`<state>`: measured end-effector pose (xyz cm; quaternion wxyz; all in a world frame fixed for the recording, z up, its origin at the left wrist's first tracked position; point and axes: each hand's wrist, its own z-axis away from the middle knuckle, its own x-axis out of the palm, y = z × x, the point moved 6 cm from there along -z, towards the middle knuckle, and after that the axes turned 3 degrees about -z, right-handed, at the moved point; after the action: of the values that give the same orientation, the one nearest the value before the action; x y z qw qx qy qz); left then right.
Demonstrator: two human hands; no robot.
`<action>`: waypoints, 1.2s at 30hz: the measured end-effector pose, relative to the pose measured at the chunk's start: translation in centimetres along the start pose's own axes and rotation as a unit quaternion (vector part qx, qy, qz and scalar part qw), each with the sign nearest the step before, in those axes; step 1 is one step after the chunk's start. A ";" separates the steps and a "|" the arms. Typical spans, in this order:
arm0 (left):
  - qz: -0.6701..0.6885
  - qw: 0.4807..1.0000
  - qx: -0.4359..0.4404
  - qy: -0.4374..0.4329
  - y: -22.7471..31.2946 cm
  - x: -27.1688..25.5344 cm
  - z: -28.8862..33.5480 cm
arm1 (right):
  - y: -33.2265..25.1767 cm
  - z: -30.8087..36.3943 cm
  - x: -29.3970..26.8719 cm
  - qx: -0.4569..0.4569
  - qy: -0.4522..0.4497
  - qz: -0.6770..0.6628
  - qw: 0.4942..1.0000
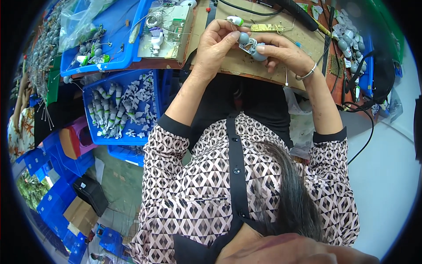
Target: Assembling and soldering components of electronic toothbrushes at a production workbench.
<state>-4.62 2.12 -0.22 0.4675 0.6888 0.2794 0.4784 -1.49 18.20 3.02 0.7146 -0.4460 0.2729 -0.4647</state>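
At the worktable's near edge, both my hands are closed over a small device with grey rounded parts. Between its thumb and fingers, my left hand (215, 46) pinches a grey rounded end piece (243, 38). My right hand (288, 53), with a bangle at its wrist, grips a grey-and-white casing (258, 53) whose white inner part shows between the hands. Just beyond the left fingertips is a white-and-green piece (235, 20); I cannot tell whether they touch it. A yellowish strip (267, 27) with thin wires lies beyond the right hand.
A black-handled tool (303, 15) with a cable lies at the far right. Left stands a blue tray (103, 66) beside a board with electronics (169, 37). Below it, a blue bin (118, 140) holds several grey-and-white devices. More grey parts (347, 44) are piled at right.
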 end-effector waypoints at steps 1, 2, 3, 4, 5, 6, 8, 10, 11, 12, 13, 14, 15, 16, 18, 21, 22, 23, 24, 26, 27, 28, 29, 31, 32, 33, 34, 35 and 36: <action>0.000 1.000 -0.004 0.003 0.1 -0.1 0.0 | -0.3 0.0 0.5 -0.019 -0.008 -0.002 1.000; 0.002 1.000 -0.003 0.005 0.3 0.0 0.0 | 0.0 -0.2 0.7 -0.019 -0.009 0.000 1.000; 0.029 1.000 -0.007 0.008 0.5 0.2 -0.1 | 0.4 -0.3 0.5 -0.026 0.007 -0.052 0.998; 0.056 0.998 -0.011 0.010 0.6 0.5 -0.2 | 0.8 -0.4 0.3 -0.035 0.024 -0.104 0.994; 0.058 0.998 -0.008 0.009 0.8 0.6 -0.2 | 1.3 -0.5 0.3 -0.036 0.026 -0.100 0.994; 0.074 0.997 -0.008 0.015 1.4 0.6 -0.2 | 1.3 -0.6 0.3 -0.060 0.024 -0.151 0.986; 0.090 0.996 -0.006 0.022 1.4 0.4 0.1 | 2.3 -1.1 0.5 -0.084 0.020 -0.199 0.976; 0.069 0.998 -0.009 0.007 1.0 0.6 0.4 | 2.6 -1.2 0.9 -0.118 0.050 -0.275 0.953; 0.060 0.998 -0.038 0.001 0.4 0.7 0.4 | 2.5 -1.1 1.1 -0.130 0.082 -0.293 0.944; 0.057 0.998 -0.035 -0.001 0.1 1.0 0.5 | 2.6 -1.4 1.6 -0.134 0.082 -0.293 0.943; 0.000 1.000 -0.019 -0.011 0.1 1.5 0.7 | 2.7 -1.5 1.7 -0.144 0.118 -0.238 0.953; -0.057 0.998 -0.004 -0.020 0.2 1.9 0.7 | 2.6 -1.6 1.7 -0.152 0.153 -0.183 0.959; -0.010 0.996 -0.059 -0.063 0.1 2.5 0.7 | 2.4 -1.7 2.0 -0.154 0.151 -0.140 0.966; -0.012 0.996 -0.060 -0.067 0.1 2.4 0.5 | 2.2 -1.8 2.2 -0.157 0.155 -0.142 0.965; -0.025 0.997 -0.053 -0.048 0.3 1.8 0.1 | 1.1 -1.8 2.6 -0.197 0.173 -0.063 0.963; 0.008 0.995 -0.087 -0.046 0.7 1.5 0.1 | 0.2 -1.6 2.0 -0.252 0.175 0.054 0.950; 0.035 0.993 -0.103 -0.044 0.6 1.4 0.0 | -0.3 -1.3 2.1 -0.288 0.185 0.145 0.928; 0.049 0.993 -0.095 -0.048 0.6 1.4 0.0 | -0.4 -1.2 2.1 -0.290 0.183 0.143 0.928; 0.048 0.993 -0.095 -0.047 0.6 1.5 -0.1 | -0.5 -1.0 1.9 -0.299 0.198 0.147 0.922; 0.047 0.994 -0.097 -0.034 0.4 1.4 -0.2 | -0.6 -0.8 1.8 -0.307 0.212 0.149 0.916; 0.046 0.994 -0.097 -0.033 0.2 1.3 -0.2 | -0.8 -0.6 1.8 -0.322 0.228 0.185 0.900; 0.041 0.995 -0.091 -0.030 0.0 1.1 -0.2 | -1.0 -0.5 1.8 -0.336 0.244 0.220 0.883; 0.036 0.995 -0.085 -0.028 -0.1 1.0 -0.2 | -1.1 -0.3 1.9 -0.337 0.244 0.219 0.883; 0.026 0.996 -0.087 -0.027 0.1 1.0 -0.2 | -1.4 -0.3 2.2 -0.309 0.236 0.219 0.895; 0.017 0.996 -0.088 -0.028 0.2 1.0 -0.2 | -1.4 -0.4 2.3 -0.309 0.235 0.218 0.895; 0.016 0.996 -0.088 -0.028 0.2 1.1 -0.2 | -1.4 -0.4 2.2 -0.311 0.228 0.204 0.900; 0.013 0.996 -0.088 -0.021 0.2 1.1 -0.2 | -1.4 -0.5 2.1 -0.313 0.220 0.190 0.904; 0.010 0.996 -0.088 -0.014 0.2 1.1 -0.3 | -1.5 -0.4 1.9 -0.313 0.221 0.190 0.904; 0.010 0.996 -0.088 -0.014 0.1 1.1 -0.2 | -1.4 -0.5 1.9 -0.307 0.211 0.191 0.908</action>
<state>-4.38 3.10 0.35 0.5256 0.6539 0.2232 0.4963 -1.72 16.06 4.09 0.5431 -0.4739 0.6266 -0.2962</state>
